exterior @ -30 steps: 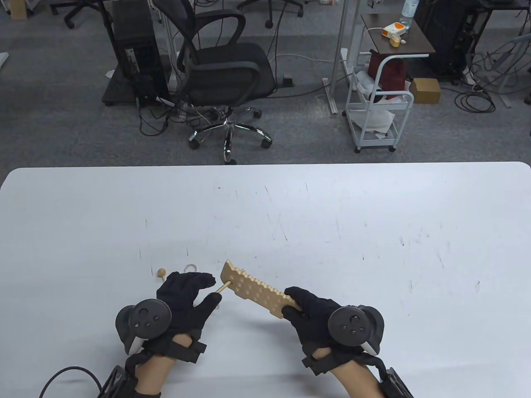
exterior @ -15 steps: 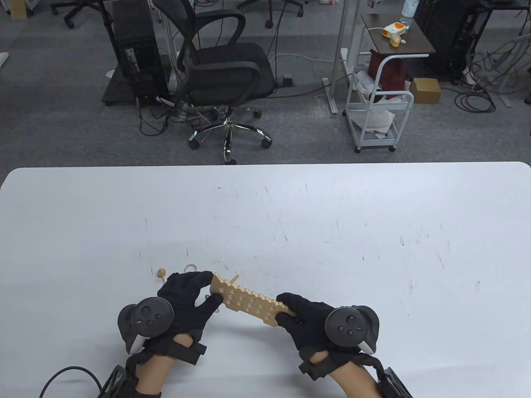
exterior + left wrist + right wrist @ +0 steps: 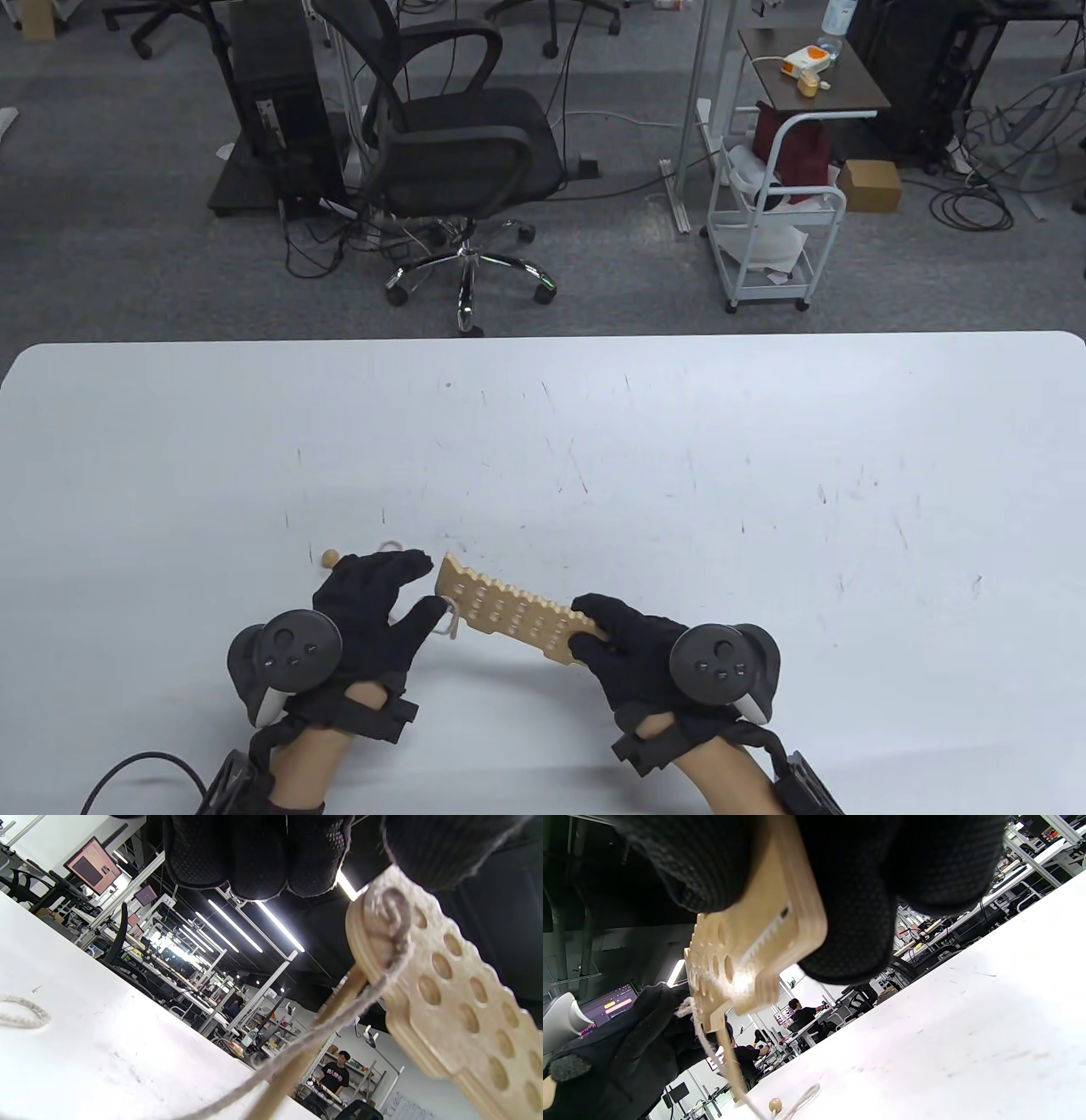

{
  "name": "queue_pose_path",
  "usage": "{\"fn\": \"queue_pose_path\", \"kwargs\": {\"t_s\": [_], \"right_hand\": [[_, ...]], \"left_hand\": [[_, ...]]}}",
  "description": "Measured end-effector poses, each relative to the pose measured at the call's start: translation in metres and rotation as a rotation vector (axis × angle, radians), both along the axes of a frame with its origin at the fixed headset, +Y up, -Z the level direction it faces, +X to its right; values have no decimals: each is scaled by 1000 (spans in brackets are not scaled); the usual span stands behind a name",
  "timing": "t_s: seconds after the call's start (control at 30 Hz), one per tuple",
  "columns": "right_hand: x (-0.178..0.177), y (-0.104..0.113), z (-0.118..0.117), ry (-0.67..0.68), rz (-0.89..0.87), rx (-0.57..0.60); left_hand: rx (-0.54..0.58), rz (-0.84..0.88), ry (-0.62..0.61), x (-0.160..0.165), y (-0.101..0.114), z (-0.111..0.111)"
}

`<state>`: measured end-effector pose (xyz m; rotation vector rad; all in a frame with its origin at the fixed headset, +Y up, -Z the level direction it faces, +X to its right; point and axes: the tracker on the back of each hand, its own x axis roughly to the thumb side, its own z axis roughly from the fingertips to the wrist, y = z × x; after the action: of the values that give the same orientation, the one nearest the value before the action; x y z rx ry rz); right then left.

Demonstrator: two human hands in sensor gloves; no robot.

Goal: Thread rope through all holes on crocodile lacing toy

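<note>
White table (image 3: 594, 441); crocodile toy (image 3: 509, 611) near front edge

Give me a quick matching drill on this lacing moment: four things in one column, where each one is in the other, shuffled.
Things:
1. crocodile board
2. wooden bead
3. right hand
4. rope

Places:
A. lying on the table beyond the left hand
B. gripping the board's near-right end
C. held above the table between both hands
D. passing through a hole at the board's left end

Pairs: 1-C, 2-A, 3-B, 4-D
</note>
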<state>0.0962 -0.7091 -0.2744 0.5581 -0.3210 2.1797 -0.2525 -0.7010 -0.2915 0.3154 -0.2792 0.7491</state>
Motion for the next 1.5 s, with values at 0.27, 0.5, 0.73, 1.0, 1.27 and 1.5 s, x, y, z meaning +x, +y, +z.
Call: {"fn": "queue_pose_path", "kwargs": {"t_s": [0.27, 0.5, 0.73, 1.0, 1.27, 1.5], "right_hand": [[2, 0, -2, -6, -13, -5], [2, 0, -2, 1, -4, -6], [1, 0, -2, 5, -4, -10], [0, -1, -2, 17, -15, -17], [-2, -2, -1, 53, -37, -33], [-1, -2, -1, 41, -40, -35]], "left_hand": [[-29, 50, 36, -11, -1, -5], [-229, -81, 22, -4, -19, -16], [-384, -89, -93, 7, -33, -21], [-444, -49, -173, 13, -40, -22], [-466, 35, -224, 17, -44, -22], [-414, 30, -183, 14, -39, -21]]}}
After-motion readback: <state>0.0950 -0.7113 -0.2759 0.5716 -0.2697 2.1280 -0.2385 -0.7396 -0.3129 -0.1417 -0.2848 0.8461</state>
